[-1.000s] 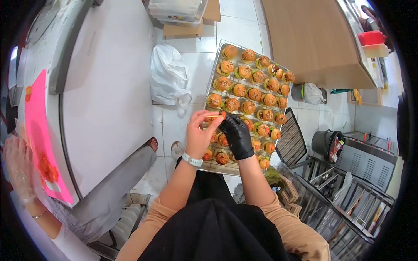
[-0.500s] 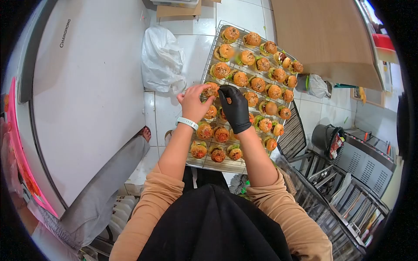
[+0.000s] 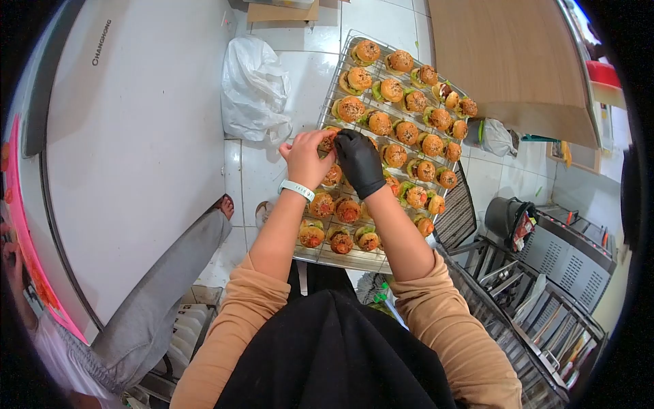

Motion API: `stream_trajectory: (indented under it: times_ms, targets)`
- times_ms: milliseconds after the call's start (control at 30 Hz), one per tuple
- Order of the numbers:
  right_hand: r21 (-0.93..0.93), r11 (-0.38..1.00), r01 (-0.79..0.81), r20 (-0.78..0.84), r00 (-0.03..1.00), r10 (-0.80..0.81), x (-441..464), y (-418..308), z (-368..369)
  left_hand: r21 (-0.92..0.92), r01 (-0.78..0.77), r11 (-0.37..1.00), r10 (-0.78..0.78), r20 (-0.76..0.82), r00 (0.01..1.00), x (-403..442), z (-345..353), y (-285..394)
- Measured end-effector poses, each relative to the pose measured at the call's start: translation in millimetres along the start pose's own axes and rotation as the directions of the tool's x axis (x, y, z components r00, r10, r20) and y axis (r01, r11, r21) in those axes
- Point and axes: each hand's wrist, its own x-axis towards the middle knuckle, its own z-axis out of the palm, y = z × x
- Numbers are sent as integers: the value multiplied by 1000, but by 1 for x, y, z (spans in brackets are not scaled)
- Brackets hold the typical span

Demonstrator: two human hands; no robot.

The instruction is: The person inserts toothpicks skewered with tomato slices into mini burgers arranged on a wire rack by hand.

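both your hands are close together, fingertips gathered over one burger [image 3: 328, 144], your bare left hand [image 3: 306, 163] just beside your right hand [image 3: 359, 161] in its black glove [image 3: 363, 173]; whether either is pinching anything, you can't tell from here. biggest thing going, over on the left, the white fridge [image 3: 136, 136], somebody's grey trouser leg [image 3: 174, 269] along its lower edge. upper right, the wooden cabinet [image 3: 511, 68]. and between them, the wide metal tray [image 3: 340, 262], rows of burgers [image 3: 407, 132] spread across it! white plastic bag [image 3: 252, 88] on the tiled floor [image 3: 306, 78], near the tray's left side. pale band [image 3: 298, 190] on your left wrist. smallest, red bits [image 3: 349, 214] topping several burgers nearest you.
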Motion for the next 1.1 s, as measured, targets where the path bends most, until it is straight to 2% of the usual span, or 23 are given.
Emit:
stream_trajectory:
  times_ms: [167,367,467,667,767,867,933,967,1067,1100]
  targets:
    - [16,1000,-7,6,1000,7,4,6,4,-8,7,1000,-7,8,1000,0,-2,1]
    - [179,981,-76,21,997,74,0,3,-2,-2,-20,1000,20,7,1000,0,-4,0]
    - [122,984,-127,-36,990,133,-5,-4,-6,-4,-29,1000,29,13,999,0,-6,-1]
    - [65,990,-124,32,992,123,-6,-5,-8,13,-48,999,48,15,999,1,-6,0]
    - [87,986,-143,14,990,142,-4,-12,-12,26,-54,998,54,14,998,-1,-10,1]
    - [109,987,-119,-203,969,140,2,-36,-32,31,-21,999,20,23,1000,-13,-29,6]
    - [261,958,-120,-252,949,188,23,-64,-52,19,24,1000,-24,-8,1000,-31,-44,7]
    - [255,967,-15,-344,933,105,41,-88,-69,12,32,999,-31,-44,999,-42,-52,5]
    - [406,890,205,-482,876,18,101,-196,-127,-58,90,994,-97,-119,988,-80,-75,2]
    - [410,835,366,-527,843,-110,121,-230,-140,-57,137,989,-142,-83,986,-89,-84,1]
